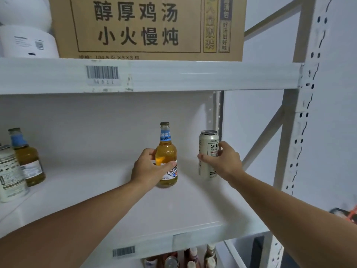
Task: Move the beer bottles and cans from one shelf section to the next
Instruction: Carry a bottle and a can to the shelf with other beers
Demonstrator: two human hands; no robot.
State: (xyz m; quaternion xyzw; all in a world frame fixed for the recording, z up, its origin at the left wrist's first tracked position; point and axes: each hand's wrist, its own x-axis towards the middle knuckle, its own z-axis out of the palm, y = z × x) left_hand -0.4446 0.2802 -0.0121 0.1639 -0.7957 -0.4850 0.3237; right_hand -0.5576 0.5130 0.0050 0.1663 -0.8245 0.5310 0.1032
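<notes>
My left hand point(149, 167) grips an amber beer bottle point(166, 151) with a blue neck label, upright at the middle of the white shelf point(173, 206). To its right, my right hand point(225, 161) holds a silver beer can point(207, 149) upright near the shelf's right rear corner. I cannot tell whether either one rests on the shelf board. At the far left stand another amber bottle point(27, 157) and a white can point(9, 175).
A cardboard box point(146, 28) and white rolls point(27, 41) fill the shelf above. The white upright post point(301, 117) and diagonal braces bound the right side. Several bottles and cans point(181, 258) stand on the shelf below. A barcode label point(102, 73) marks the upper beam.
</notes>
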